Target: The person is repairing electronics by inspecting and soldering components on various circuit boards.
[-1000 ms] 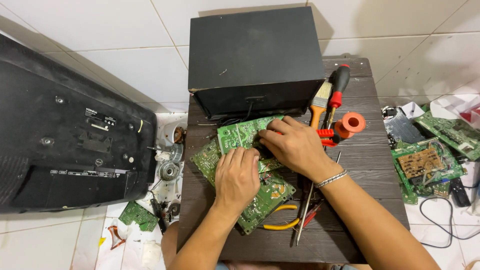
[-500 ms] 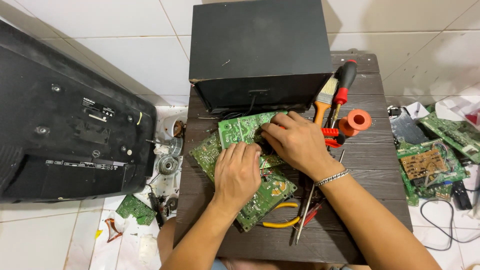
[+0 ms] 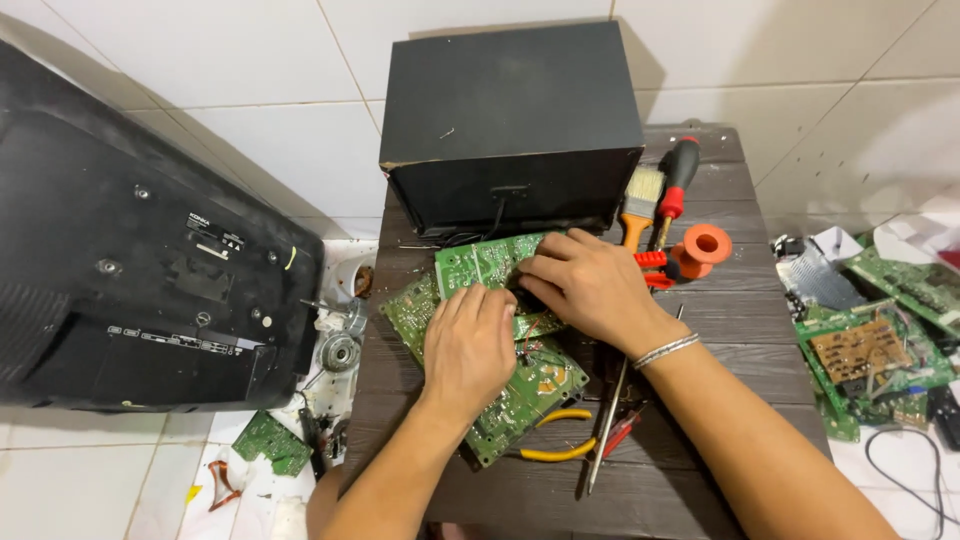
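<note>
both hands stay put as half a second ago: left hand (image 3: pixel 468 345) flat on the green circuit board (image 3: pixel 520 395) mid-worktop, right hand (image 3: pixel 590 285) curled over its upper piece.

Along the far edge of the surface (image 3: pixel 720 330) a black box (image 3: pixel 510 125) blocks nearly the whole width, leaving only a strip toward the far right corner. That strip is crowded by a paintbrush (image 3: pixel 640 200), a red-handled screwdriver (image 3: pixel 678 180) and an orange spool (image 3: pixel 703 246). The middle is taken by stacked green circuit boards (image 3: pixel 480 270), with both hands on top. Near the front edge, yellow-handled pliers (image 3: pixel 555 452) and a thin rod (image 3: pixel 607 420) lie across the way. Bare wood shows along the right edge and the front right corner. Off the left edge a black television back (image 3: pixel 130 260) closes that side.
</note>
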